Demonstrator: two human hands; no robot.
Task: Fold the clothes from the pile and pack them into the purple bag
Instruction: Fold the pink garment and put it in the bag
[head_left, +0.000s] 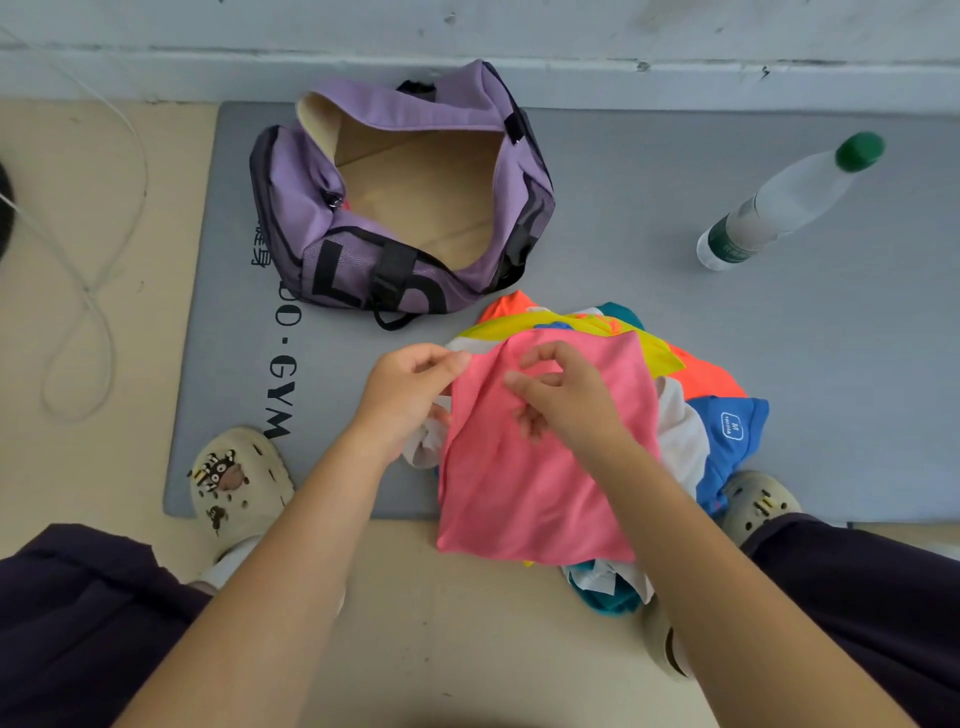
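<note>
A pink garment (524, 493) lies folded on top of the pile of clothes (706, 415) in orange, yellow, blue, white and teal. My left hand (410, 389) pinches the pink garment's upper left edge. My right hand (566, 395) hovers over its top middle with fingers curled, thumb and fingers near the cloth; whether it holds the fabric is unclear. The purple bag (311, 208) stands unzipped and wide open on the grey mat, just beyond the pile, its tan inside showing.
A grey gym mat (779, 338) covers the floor under the bag and pile. A clear plastic bottle (779, 202) with a green cap stands at the right. A white cable (88, 291) loops at the left. My feet in pale clogs (234, 478) flank the pile.
</note>
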